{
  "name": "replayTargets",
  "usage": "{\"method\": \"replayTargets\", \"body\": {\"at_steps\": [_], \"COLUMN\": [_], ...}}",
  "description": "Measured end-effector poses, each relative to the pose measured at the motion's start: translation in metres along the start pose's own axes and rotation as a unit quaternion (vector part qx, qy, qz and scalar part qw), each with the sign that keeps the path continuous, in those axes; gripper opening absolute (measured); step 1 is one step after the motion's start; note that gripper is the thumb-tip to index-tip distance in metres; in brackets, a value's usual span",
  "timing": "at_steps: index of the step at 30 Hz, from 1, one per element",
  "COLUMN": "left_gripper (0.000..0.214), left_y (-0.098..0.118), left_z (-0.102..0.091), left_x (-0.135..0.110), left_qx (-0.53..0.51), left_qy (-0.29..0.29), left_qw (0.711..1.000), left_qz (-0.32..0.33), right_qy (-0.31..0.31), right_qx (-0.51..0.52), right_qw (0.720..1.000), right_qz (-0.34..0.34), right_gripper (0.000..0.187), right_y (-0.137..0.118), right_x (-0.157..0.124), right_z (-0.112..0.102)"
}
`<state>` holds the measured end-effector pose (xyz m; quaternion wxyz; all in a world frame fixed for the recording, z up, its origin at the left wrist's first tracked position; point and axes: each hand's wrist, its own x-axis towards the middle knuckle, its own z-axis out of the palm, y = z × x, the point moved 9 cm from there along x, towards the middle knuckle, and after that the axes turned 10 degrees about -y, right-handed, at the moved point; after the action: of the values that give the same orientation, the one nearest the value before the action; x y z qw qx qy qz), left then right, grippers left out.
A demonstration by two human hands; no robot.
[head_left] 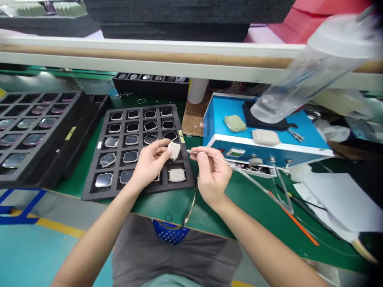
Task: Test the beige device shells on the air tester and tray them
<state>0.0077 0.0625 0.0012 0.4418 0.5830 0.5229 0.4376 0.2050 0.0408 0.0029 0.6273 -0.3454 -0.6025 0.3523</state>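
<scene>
While the left hand (152,159) pinched a beige watch case (174,151) above the black tray (98,194) in the head view, the right hand's (212,171) fingers held a thin clear tube (251,179), its tip just beside the case. A blue box (308,135) stood on the green bench (167,203).

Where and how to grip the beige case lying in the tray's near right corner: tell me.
Probably best to pinch the beige case by its left and right edges, the hand coming straight down from above. It lies flat in its compartment, so the walls of the tray block a sideways approach, while narrow gaps show beside both edges.
</scene>
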Motion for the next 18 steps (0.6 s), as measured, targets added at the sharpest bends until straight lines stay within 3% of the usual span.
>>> {"method": "replayTargets", "body": {"at_steps": [3, 6, 10, 18], "left_gripper": [0.064, 0.055, 0.036, 0.038], "left_y": [-0.011, -0.016, -0.019, -0.022], "left_z": [0.003, 0.013, 0.019, 0.021], "left_x": [-0.016, -0.028, -0.038, -0.040], "left_qx": [-0.165, -0.237, -0.238, -0.237], "left_qy": [0.044, 0.076, 0.107, 0.120], "left_qw": [0.985, 0.968, 0.965, 0.964], "left_qz": [-0.038, -0.045, -0.033, -0.031], "right_qy": [0.001, -0.009, -0.032, -0.026], "right_qx": [0.000, -0.001, 0.012, -0.004], "right_qw": [1.000, 1.000, 0.999, 1.000], "right_qz": [-0.003, -0.002, -0.005, 0.000], "right_gripper": [0.017, 0.017, 0.015, 0.016], "right_y": [-0.004, -0.006, -0.008, -0.009], "right_x": [-0.002, -0.006, -0.010, -0.011], "right_z": [0.001, 0.005, 0.011, 0.010]}}
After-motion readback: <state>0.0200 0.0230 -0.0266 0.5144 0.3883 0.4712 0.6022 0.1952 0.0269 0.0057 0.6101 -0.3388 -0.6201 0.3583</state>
